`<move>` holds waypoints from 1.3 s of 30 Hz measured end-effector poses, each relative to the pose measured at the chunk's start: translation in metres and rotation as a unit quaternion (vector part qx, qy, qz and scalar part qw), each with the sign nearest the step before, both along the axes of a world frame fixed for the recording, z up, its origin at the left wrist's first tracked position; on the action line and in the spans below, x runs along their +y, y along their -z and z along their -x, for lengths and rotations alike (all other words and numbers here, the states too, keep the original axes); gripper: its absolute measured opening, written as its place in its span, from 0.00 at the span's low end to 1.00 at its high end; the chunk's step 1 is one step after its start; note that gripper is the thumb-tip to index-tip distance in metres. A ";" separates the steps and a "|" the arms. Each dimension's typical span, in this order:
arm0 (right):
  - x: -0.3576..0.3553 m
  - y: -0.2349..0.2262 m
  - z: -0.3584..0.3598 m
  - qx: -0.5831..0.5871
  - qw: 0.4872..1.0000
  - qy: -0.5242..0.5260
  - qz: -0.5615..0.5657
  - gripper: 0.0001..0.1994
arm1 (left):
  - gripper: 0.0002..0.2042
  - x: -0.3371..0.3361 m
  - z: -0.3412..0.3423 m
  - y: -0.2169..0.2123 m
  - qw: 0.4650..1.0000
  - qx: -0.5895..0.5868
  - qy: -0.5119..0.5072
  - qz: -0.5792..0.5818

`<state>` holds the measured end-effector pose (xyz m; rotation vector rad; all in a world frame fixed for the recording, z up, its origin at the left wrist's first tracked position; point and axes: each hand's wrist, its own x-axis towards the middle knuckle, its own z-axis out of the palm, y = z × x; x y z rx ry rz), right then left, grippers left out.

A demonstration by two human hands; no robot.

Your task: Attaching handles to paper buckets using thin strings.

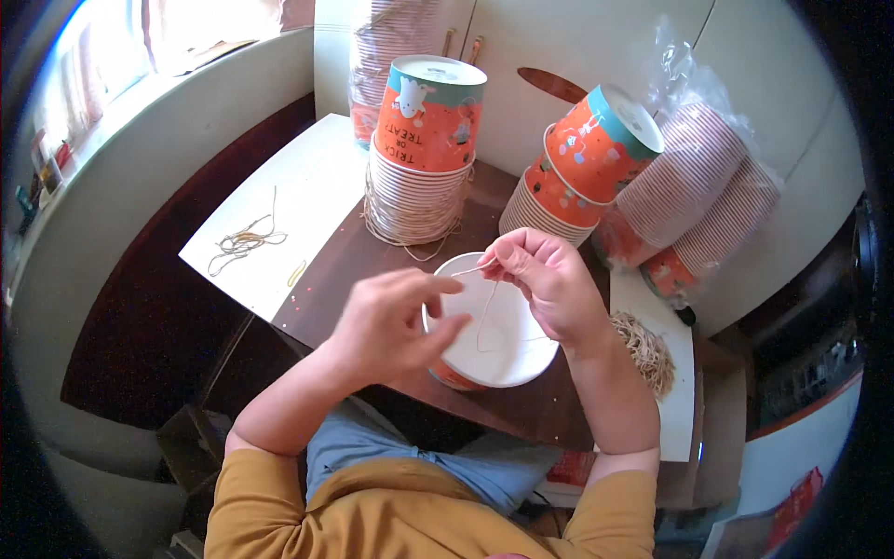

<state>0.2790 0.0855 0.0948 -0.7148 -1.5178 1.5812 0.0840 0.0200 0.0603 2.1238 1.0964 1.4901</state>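
A brown table [321, 289] bears a white-lined tub [512, 368], stacked tubs [419, 186] at its eleven o'clock; pale cupboard doors [596, 37] stand at twelve. Left hand [386, 321], at nine, thumb and fingers parted; right hand [549, 284], at one, pinches string [473, 269] above the tub.

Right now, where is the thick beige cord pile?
In the head view, the beige cord pile lies at right on the white tabletop, beside the right forearm and below the bagged paper buckets.

white cabinet doors [596, 37] | bright window [110, 56], left | red object [794, 508], lower right, perhaps bag
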 end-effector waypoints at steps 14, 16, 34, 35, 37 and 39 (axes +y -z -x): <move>-0.014 0.005 -0.002 -0.048 0.998 -0.014 0.030 0.11 | 0.03 0.013 -0.002 -0.006 1.000 0.027 0.005 0.012; -0.020 -0.009 0.000 -0.117 0.992 -0.042 0.003 0.16 | 0.03 0.017 0.003 -0.014 0.997 0.070 0.002 -0.018; 0.015 0.040 0.014 -0.333 0.940 -0.030 -0.063 0.05 | 0.07 0.023 0.028 0.031 0.979 0.073 -0.032 0.187; 0.014 0.039 0.016 -0.333 0.941 -0.031 -0.062 0.05 | 0.08 0.025 0.028 0.033 0.978 0.073 -0.034 0.191; 0.013 0.038 0.021 -0.350 0.935 -0.026 -0.055 0.06 | 0.08 0.027 0.027 0.036 0.977 0.071 -0.036 0.196; 0.013 0.040 0.023 -0.355 0.933 -0.021 -0.059 0.06 | 0.07 0.028 0.027 0.038 0.981 0.063 -0.028 0.181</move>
